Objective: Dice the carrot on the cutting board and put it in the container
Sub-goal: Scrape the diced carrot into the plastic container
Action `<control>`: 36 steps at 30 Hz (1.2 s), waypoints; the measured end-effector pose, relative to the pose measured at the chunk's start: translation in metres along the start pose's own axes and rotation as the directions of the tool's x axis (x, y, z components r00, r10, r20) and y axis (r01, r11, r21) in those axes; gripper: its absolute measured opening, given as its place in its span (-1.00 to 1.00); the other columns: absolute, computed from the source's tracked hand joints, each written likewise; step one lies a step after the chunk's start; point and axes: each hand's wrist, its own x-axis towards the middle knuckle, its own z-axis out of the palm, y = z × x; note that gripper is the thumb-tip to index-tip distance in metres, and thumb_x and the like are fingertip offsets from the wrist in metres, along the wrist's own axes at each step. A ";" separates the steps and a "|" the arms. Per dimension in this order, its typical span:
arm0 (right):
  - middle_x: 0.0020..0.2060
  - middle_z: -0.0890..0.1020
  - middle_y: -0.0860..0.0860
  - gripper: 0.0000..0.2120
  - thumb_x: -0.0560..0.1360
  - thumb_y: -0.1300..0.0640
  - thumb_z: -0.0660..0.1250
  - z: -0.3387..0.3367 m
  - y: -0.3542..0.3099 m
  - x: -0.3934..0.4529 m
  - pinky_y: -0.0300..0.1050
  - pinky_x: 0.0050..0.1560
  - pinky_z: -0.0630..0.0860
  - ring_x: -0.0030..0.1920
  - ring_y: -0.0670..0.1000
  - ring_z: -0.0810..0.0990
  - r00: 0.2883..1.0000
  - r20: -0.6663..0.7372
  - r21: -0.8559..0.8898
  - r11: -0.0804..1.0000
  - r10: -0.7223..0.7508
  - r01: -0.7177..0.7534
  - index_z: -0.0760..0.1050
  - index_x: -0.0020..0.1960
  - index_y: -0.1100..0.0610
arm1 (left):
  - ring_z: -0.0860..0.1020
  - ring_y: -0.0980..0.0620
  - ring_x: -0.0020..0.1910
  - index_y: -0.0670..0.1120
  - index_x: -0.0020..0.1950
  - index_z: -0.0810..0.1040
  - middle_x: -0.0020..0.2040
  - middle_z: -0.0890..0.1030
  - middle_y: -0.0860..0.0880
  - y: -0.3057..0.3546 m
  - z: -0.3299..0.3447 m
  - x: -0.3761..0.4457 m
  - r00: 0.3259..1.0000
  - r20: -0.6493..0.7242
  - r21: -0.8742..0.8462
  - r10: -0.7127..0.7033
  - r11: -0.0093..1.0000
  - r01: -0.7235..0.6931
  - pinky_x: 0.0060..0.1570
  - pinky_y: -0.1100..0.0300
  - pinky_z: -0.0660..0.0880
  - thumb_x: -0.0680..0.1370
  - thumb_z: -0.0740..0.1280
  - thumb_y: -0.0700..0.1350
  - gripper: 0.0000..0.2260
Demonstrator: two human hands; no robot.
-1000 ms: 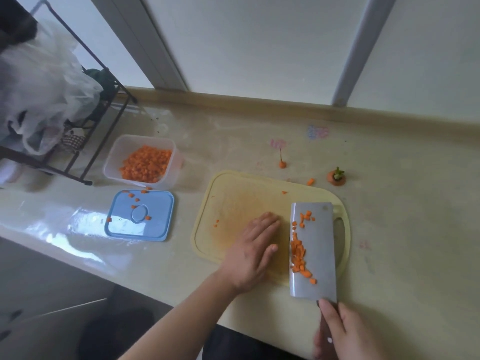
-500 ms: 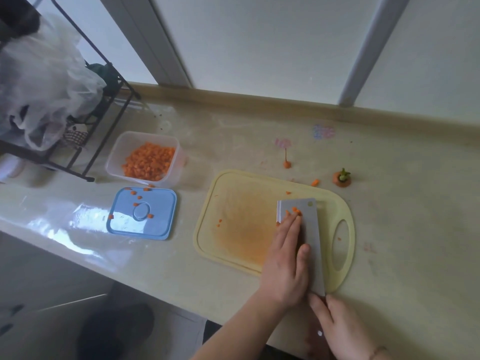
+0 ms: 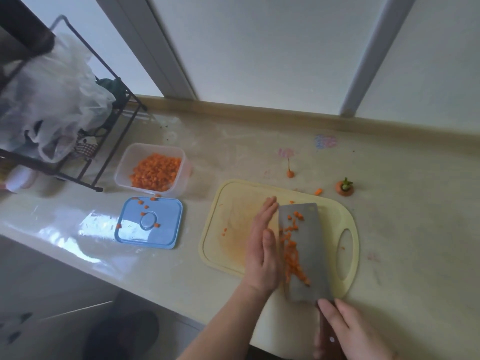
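The right hand (image 3: 350, 331) is gripping the dark handle (image 3: 326, 333) of a cleaver (image 3: 306, 253), fingers curled round it at the near edge of the counter (image 3: 405, 229). The blade is lying flat over the yellow cutting board (image 3: 233, 203), and a line of diced carrot (image 3: 292, 250) is sitting along its left side. The left hand (image 3: 262, 253) is standing on edge just beside that line, fingers straight and together, holding nothing, its palm facing the carrot pieces and touching the blade's left edge. A few stray bits are lying on the bare board to the left of the hand.

Well to the left, a clear container (image 3: 122, 165) is holding a heap of diced carrot already. Its blue lid (image 3: 168, 229) is lying flat just in front of it, with several orange bits scattered on top. Behind the board, a carrot top (image 3: 344, 188) with a green stub, a small piece and a thin root tip (image 3: 290, 172) are resting on the counter. A black wire rack (image 3: 109, 152) with plastic bags (image 3: 52, 100) is standing at the far left.
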 end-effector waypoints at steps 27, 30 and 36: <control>-0.38 0.64 0.28 -0.64 0.65 -0.03 0.10 0.092 -0.178 0.082 -0.08 -0.42 0.57 -0.39 0.24 0.67 0.839 0.536 -0.039 0.990 -0.093 0.135 0.31 -0.10 0.28 | 0.32 -0.13 0.53 -0.25 0.45 0.44 0.51 0.40 -0.14 -0.010 -0.239 0.114 0.934 0.254 0.457 0.251 0.820 -0.345 0.42 -0.21 0.35 0.59 0.28 0.20 -0.38; -0.41 0.62 0.27 -0.64 0.66 -0.03 0.10 0.115 -0.199 0.090 -0.13 -0.43 0.54 -0.42 0.22 0.66 0.828 0.552 -0.005 0.993 -0.097 0.120 0.33 -0.09 0.28 | 0.17 -0.08 0.60 -0.15 0.54 0.37 0.59 0.28 -0.07 -0.009 -0.256 0.126 0.889 0.430 0.524 0.155 0.759 -0.386 0.49 -0.23 0.20 0.51 0.33 0.26 -0.28; -0.41 0.61 0.27 -0.63 0.66 -0.04 0.09 0.142 -0.219 0.099 -0.15 -0.43 0.52 -0.42 0.22 0.65 0.820 0.566 0.014 0.996 -0.082 0.090 0.32 -0.10 0.27 | -0.11 0.05 0.63 0.08 0.65 0.10 0.66 0.00 0.10 -0.027 -0.271 0.150 0.798 0.593 0.661 -0.109 0.632 -0.404 0.57 -0.10 -0.22 0.48 0.19 0.43 -0.17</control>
